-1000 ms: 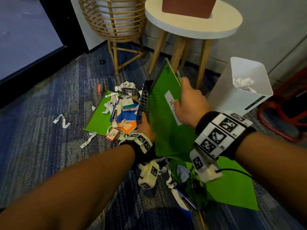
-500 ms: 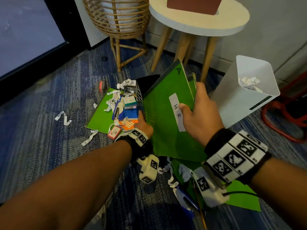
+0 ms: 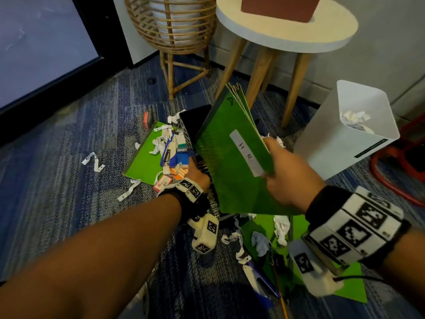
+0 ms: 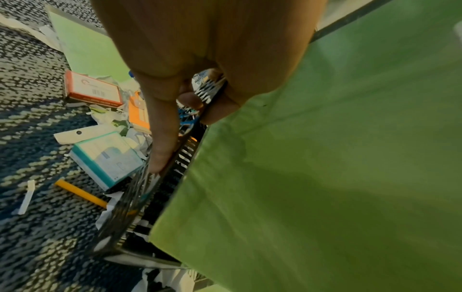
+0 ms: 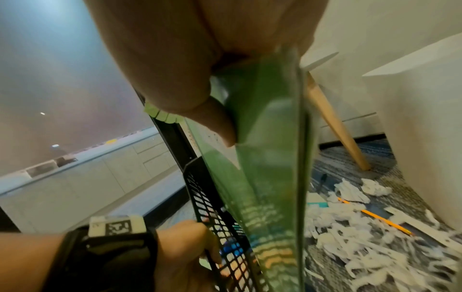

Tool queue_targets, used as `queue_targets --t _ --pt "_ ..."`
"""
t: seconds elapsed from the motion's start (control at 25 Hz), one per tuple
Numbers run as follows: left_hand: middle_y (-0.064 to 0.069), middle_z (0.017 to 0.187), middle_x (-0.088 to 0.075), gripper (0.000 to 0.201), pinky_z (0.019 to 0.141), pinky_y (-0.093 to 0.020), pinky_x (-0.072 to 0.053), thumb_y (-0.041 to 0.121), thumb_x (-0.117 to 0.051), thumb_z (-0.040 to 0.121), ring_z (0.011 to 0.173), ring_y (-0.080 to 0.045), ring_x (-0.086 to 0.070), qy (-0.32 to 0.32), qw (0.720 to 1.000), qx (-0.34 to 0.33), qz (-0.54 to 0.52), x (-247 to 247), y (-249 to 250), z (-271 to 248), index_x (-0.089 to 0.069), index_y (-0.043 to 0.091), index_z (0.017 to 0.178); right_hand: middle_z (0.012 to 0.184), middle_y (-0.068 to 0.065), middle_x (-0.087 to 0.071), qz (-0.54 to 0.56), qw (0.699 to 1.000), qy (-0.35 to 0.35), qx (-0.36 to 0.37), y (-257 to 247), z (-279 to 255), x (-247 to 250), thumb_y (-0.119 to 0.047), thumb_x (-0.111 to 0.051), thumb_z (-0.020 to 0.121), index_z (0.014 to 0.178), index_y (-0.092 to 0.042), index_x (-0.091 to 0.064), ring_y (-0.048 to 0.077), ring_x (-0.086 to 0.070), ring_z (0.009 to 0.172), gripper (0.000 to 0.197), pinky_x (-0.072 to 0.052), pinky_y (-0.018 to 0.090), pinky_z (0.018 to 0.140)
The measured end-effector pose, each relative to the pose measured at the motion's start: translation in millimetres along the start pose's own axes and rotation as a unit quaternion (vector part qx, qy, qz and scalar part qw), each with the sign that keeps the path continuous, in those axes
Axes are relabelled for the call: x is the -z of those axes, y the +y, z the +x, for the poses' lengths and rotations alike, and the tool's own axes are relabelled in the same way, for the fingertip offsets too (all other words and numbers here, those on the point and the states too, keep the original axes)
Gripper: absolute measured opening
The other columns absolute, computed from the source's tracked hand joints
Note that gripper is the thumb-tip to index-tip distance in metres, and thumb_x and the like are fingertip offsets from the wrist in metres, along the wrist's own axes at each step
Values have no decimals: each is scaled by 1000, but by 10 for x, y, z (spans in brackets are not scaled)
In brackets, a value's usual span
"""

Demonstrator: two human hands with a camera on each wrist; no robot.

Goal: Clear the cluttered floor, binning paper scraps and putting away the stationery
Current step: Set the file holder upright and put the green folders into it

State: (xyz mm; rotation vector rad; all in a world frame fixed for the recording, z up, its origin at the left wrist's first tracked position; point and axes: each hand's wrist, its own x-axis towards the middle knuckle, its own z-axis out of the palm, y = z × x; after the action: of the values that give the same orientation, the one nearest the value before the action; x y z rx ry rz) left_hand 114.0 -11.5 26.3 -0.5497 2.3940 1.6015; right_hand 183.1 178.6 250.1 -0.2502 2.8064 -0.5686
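Observation:
My right hand (image 3: pixel 279 171) pinches a bundle of green folders (image 3: pixel 230 157), the front one labelled "H R", held tilted above the floor. The same folders (image 5: pixel 270 177) stand edge-on in the right wrist view, thumb on one side. My left hand (image 3: pixel 197 174) grips the rim of a black mesh file holder (image 3: pixel 193 125) just left of the folders; its fingers (image 4: pixel 162 138) curl over the mesh wall (image 4: pixel 130 201). A white bin (image 3: pixel 345 139) with crumpled paper inside stands at the right.
Another green folder (image 3: pixel 142 162) lies on the carpet under paper scraps, small boxes (image 4: pixel 107 158) and a pencil (image 4: pixel 80 194). More scraps (image 5: pixel 362 237) and a green folder (image 3: pixel 349 284) lie near me. A round stool (image 3: pixel 287 31) and rattan stand (image 3: pixel 174 31) are behind.
My right hand has tipped the folder bundle further right and slid down its edge. The left hand stays on the mesh holder. The view has shifted slightly.

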Motion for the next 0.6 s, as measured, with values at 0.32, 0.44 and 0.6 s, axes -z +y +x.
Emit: queue_targets --t 0.32,0.44,0.6 --pt "-16 139 -47 88 98 -49 -46 24 -59 76 114 -36 -55 29 1000 12 3 -22 51 -23 -13 21 151 79 10 -63 -11 998 18 57 -49 -60 -26 -8 -57 87 128 -31 -21 32 -61 67 59 -55 48 62" --pt "-16 115 -57 81 75 -43 -50 -4 -49 83 89 -33 -59 50 998 31 1 36 -7 22 -12 18 152 73 7 -58 -42 996 -41 66 -37 -66 -94 -2 -54 88 128 -29 -12 30 -59 67 64 -51 44 64" --pt "-20 124 -55 78 74 -35 -49 -1 -53 86 97 -29 -57 65 997 35 18 68 -73 -4 -15 18 152 64 -1 -40 -97 992 -35 73 -137 -74 -85 -6 -55 88 128 -18 -16 22 -44 57 58 -30 30 53"
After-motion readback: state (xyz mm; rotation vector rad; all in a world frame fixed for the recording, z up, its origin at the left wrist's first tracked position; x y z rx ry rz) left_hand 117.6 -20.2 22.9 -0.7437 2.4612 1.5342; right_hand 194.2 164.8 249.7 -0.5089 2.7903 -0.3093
